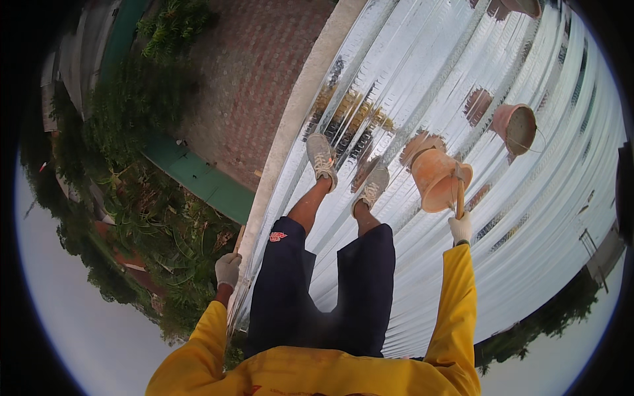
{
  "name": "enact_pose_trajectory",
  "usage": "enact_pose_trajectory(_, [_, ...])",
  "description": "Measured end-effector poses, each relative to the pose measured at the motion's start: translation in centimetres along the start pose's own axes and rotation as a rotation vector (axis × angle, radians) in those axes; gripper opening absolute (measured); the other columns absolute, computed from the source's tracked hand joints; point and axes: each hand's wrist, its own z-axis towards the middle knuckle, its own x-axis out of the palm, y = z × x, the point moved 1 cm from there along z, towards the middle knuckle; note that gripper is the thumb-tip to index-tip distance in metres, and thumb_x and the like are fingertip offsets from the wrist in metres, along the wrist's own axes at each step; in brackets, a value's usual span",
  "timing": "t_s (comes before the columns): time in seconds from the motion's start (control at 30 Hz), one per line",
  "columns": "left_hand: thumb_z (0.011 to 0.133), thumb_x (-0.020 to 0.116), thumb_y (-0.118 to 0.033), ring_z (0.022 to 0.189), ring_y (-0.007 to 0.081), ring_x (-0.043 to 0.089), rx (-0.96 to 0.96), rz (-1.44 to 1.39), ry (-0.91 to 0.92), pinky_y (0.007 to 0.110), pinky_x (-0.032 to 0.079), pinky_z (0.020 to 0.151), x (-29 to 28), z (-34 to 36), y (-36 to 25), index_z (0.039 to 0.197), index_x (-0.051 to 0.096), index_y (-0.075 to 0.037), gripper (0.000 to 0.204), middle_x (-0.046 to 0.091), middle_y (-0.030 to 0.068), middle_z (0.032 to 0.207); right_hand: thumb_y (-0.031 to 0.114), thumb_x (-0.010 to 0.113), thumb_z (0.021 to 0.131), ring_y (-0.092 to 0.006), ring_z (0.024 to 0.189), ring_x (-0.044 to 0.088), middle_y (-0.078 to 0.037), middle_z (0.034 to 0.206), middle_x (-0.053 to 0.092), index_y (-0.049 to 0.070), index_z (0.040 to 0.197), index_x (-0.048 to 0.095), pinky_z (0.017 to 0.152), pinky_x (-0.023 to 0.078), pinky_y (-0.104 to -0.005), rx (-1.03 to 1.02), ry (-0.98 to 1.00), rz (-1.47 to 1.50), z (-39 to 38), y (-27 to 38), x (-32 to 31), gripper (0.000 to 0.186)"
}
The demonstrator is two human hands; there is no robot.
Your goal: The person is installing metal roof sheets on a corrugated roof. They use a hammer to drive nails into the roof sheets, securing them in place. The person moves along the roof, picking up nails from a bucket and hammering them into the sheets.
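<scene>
My left hand (228, 269), in a pale work glove, is closed round a thin wooden stick (239, 239) beside the concrete edge on the left. Its far end cannot be made out. My right hand (460, 228), also gloved, grips a wooden-handled tool (460, 203) that reaches up to the rim of an orange bucket (432, 179). The bucket tilts on the ribbed metal roof, right of my shoes. What the tool's head is cannot be told. A second reddish bucket (515, 129) with a wire handle and grey contents stands farther right.
Shiny corrugated metal sheets (409, 72) lie under my feet. A pale concrete ledge (290, 125) runs along their left side, with a drop to brick paving (254, 66) and trees (165, 244). Another bucket (525, 6) is partly cut off at the top.
</scene>
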Motion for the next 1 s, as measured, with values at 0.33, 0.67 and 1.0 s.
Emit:
enact_pose_trajectory(0.33, [0.111, 0.073, -0.003, 0.062, 0.0115, 0.063, -0.225, -0.037, 0.004, 0.031, 0.051, 0.057, -5.8, 5.4, -7.4, 0.101, 0.075, -0.005, 0.01, 0.065, -0.001, 0.081, 0.024, 0.084, 0.093, -0.0227, 0.078, 0.073, -0.012, 0.096, 0.074, 0.002, 0.125, 0.069, 0.07, 0.06, -0.042, -0.051, -0.066, 0.252, 1.5, -5.8, 2.1, 0.041])
enact_pose_trajectory(0.67, [0.11, 0.073, -0.011, 0.079, 0.0125, 0.064, 0.295, 0.16, -0.134, 0.033, 0.054, 0.075, 1.2, 12.6, -19.0, 0.106, 0.075, 0.001, 0.012, 0.069, 0.0024, 0.089, 0.029, 0.089, 0.1, -0.0276, 0.099, 0.069, -0.012, 0.115, 0.068, -0.002, 0.131, 0.067, 0.093, 0.059, -0.0469, -0.083, -0.177, 0.305, -2.0, -1.4, -0.5, 0.049])
enact_pose_trajectory(1.0, [0.113, 0.072, -0.011, 0.077, 0.0104, 0.06, 0.256, -0.002, -0.19, 0.033, 0.052, 0.073, 4.1, 15.4, -17.5, 0.114, 0.077, -0.001, 0.011, 0.068, 0.0002, 0.089, 0.03, 0.077, 0.118, -0.0182, 0.091, 0.07, -0.007, 0.109, 0.066, 0.003, 0.157, 0.06, 0.08, 0.062, -0.0382, 0.015, -0.05, 0.974, -16.2, 12.9, -0.8, 0.051])
